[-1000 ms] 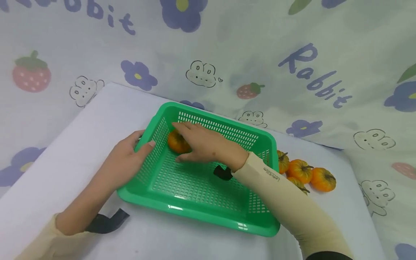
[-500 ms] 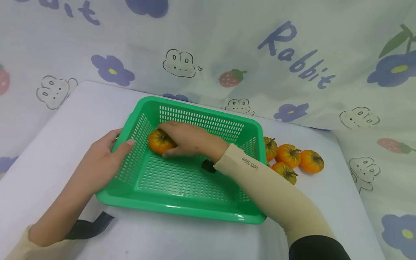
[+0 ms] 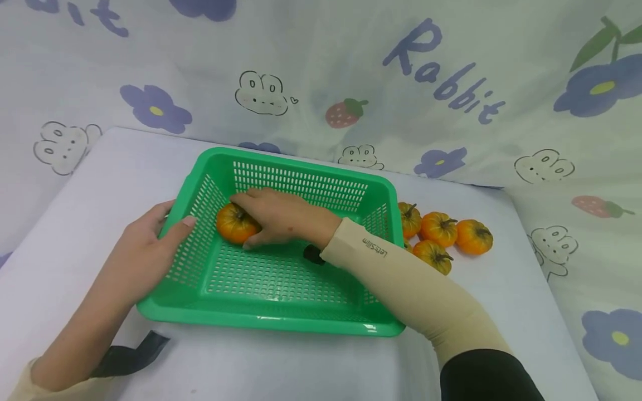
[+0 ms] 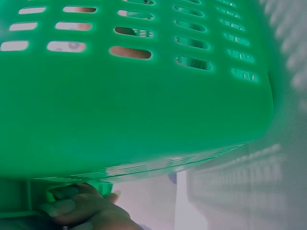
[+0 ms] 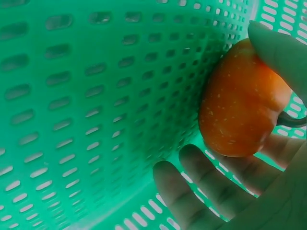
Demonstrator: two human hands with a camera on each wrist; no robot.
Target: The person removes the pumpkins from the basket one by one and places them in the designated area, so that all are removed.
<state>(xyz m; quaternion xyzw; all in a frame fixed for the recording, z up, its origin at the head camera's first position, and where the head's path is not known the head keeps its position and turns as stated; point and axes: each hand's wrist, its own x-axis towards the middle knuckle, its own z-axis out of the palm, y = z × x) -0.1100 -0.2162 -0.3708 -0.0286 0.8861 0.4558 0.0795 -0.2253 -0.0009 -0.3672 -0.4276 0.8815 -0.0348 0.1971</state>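
In the head view, my left hand (image 3: 145, 250) grips the left rim of a green plastic basket (image 3: 271, 323), thumb over the rim. Its fingers (image 4: 91, 208) curl under the rim in the left wrist view. A small orange pumpkin (image 3: 234, 224) with a dark stem lies inside, near the basket's left end. My right hand (image 3: 278, 214) reaches in and holds this pumpkin. From the right wrist, the thumb (image 5: 283, 57) lies across the pumpkin's upper side; some fingers pass beneath, and two fingertips extend past it, apart from the skin.
Several more small pumpkins (image 3: 438, 228) cluster on the white table (image 3: 271, 367) just right of the basket; its wall partly hides one. A printed cloth (image 3: 311, 67) hangs behind. A black strap (image 3: 130, 356) shows by the left wrist.
The right thumb has closed in on the pumpkin, which was less tightly enclosed earlier. The head view has shifted, so everything appears farther left. The left hand stays on the rim.
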